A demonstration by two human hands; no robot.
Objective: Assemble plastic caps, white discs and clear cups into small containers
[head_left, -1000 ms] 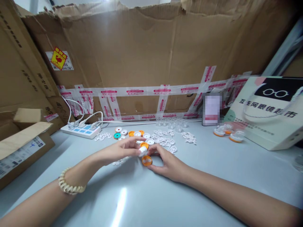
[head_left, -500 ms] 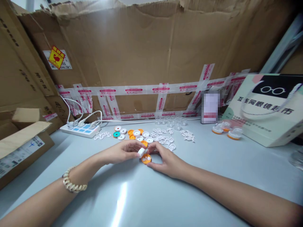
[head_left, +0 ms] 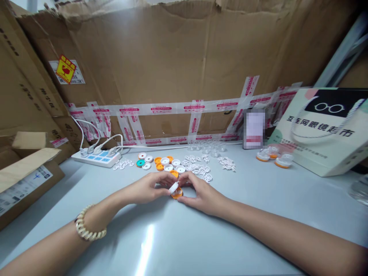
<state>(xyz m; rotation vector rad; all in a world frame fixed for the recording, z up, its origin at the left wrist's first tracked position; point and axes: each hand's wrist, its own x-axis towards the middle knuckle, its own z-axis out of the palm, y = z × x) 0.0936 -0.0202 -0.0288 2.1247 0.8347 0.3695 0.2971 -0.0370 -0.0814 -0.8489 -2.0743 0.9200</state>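
Your bare left forearm (head_left: 48, 245) slants up from the lower left, the wrist (head_left: 107, 206) nearly straight; your left hand (head_left: 153, 188) curls in a pinch, fingers (head_left: 163, 176) above thumb (head_left: 163, 192). Your bare right forearm (head_left: 290, 235) stretches in from the lower right, and your right hand (head_left: 202, 193) arches likewise, thumb (head_left: 188, 200) lowest. Both hands face each other, fingertips near together, a rounded gap inside the right one's grip.
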